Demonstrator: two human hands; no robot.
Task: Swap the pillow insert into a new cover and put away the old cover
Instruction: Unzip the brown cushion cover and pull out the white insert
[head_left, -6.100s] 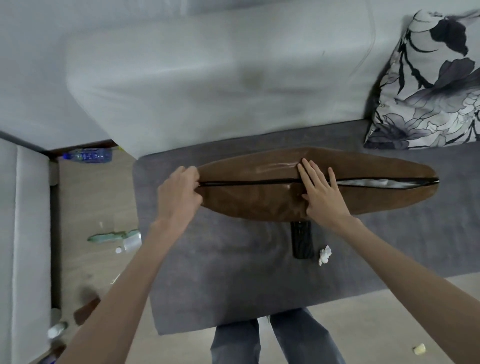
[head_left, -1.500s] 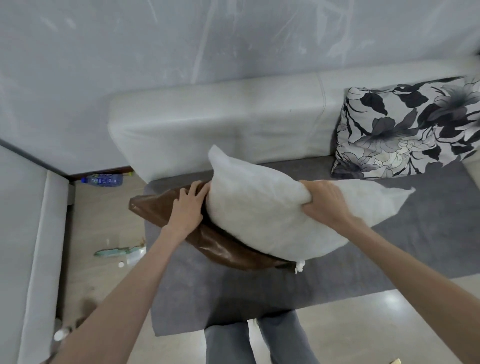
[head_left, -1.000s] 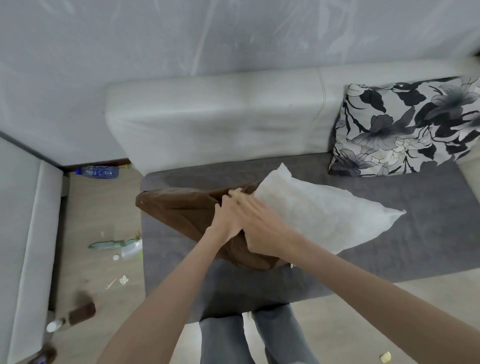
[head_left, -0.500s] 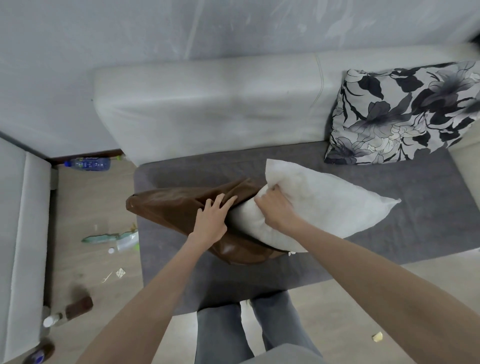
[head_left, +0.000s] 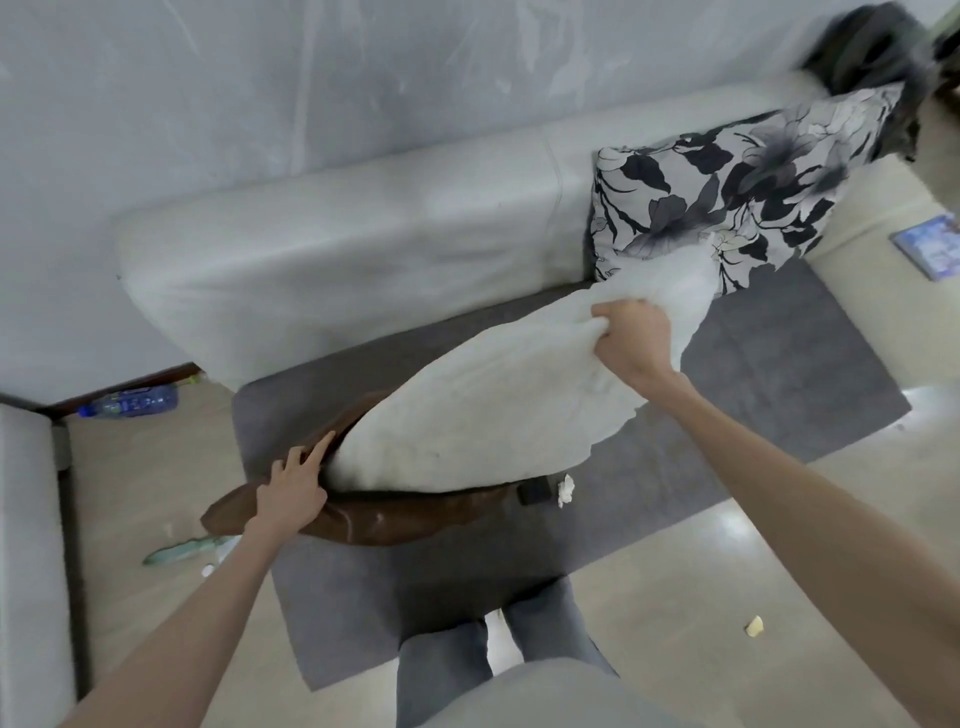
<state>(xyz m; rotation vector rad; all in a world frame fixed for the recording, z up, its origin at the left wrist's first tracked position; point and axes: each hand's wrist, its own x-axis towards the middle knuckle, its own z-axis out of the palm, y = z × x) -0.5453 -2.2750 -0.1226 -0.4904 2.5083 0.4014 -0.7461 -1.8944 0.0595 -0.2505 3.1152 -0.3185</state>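
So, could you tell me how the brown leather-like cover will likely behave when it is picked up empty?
Probably floppy: the brown leather-like cover sags and creases around the white pillow insert. Possibly slippery, given its sheen; the left hand presses it down while the right hand grips the insert.

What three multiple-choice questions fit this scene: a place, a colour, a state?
1. Where is the floral pillow? A. on the sofa, against its backrest B. on the floor C. on the person's lap
2. What colour is the cover under the left hand? A. blue B. brown C. green
3. How is the white insert? A. fully inside the cover B. flat on the floor C. mostly out, one end in the cover
1 A: it leans there at the right. 2 B: the fabric is brown. 3 C: the right hand grips its raised end; the lower end sits in the opening.
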